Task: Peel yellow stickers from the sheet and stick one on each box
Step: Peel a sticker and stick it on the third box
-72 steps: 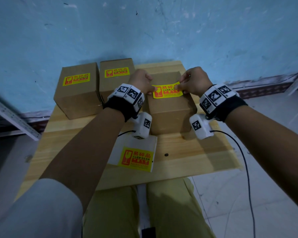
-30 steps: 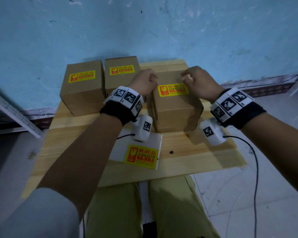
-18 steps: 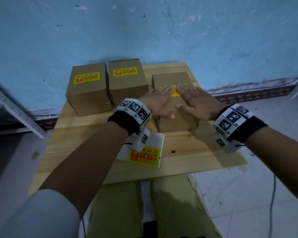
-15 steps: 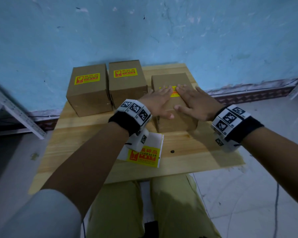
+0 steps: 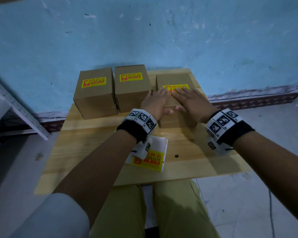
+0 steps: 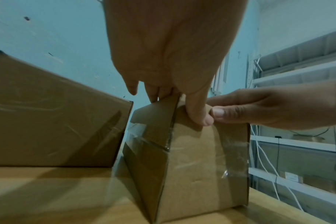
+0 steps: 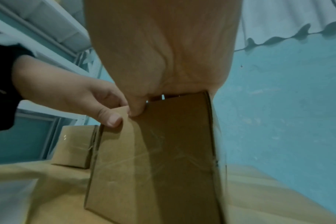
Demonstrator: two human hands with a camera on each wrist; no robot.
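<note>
Three brown cardboard boxes stand in a row at the back of the wooden table (image 5: 96, 145). The left box (image 5: 95, 93) and the middle box (image 5: 132, 86) each carry a yellow sticker on top. On the right box (image 5: 175, 79) lies a third yellow sticker (image 5: 176, 87), partly under my fingers. My left hand (image 5: 156, 101) and right hand (image 5: 190, 101) rest flat on that box's top, fingers straight, thumbs over its near edge (image 6: 201, 115) (image 7: 136, 109). The white sticker sheet (image 5: 151, 157) with one yellow sticker lies near the table's front, partly hidden by my left wrist.
A blue wall rises right behind the table. A grey metal shelf frame (image 5: 15, 107) stands at the left. Tiled floor and a thin cable (image 5: 272, 212) lie to the right. My knees sit under the table's front edge.
My hands let go of the sticker's ends, then flattened on the right box's top. Since half a second ago they have slid slightly toward me, uncovering more of the sticker.
</note>
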